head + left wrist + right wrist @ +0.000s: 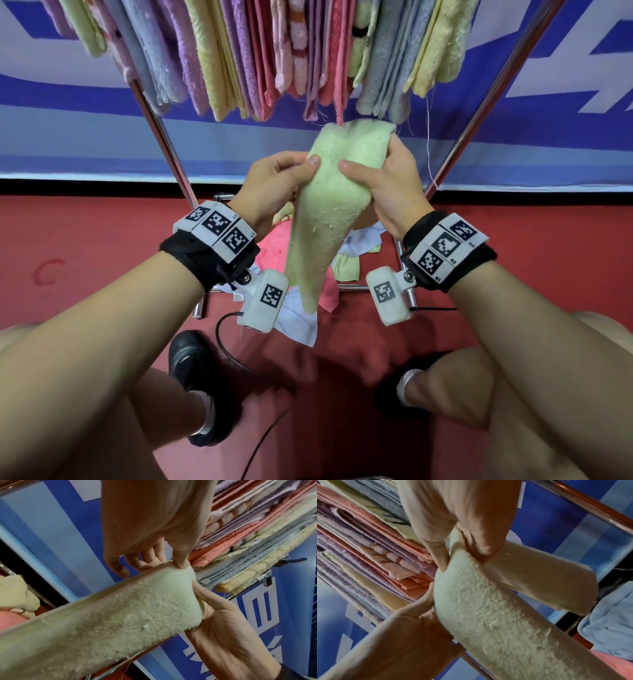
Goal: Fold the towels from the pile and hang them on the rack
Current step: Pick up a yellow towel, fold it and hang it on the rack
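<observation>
I hold a pale green terry towel (329, 205) up in front of me with both hands; it hangs doubled over, narrowing toward its lower end. My left hand (301, 168) pinches its upper left edge between thumb and fingers. My right hand (363, 161) grips the upper right corner, thumb on the front face. The left wrist view shows the left hand (171, 563) pinching the towel's (120, 615) folded end. In the right wrist view the right hand (462, 555) is curled round the towel (488, 615). The pile (274, 253) of pink, white and yellow-green towels lies below.
Just above the towel, the rack's hanging towels (274, 51) fill the rail tightly. Chrome legs (164, 137) slant down on both sides to a low frame (356, 287) that holds the pile. A black cable (226, 342) lies on the red floor beside my shoe (191, 356).
</observation>
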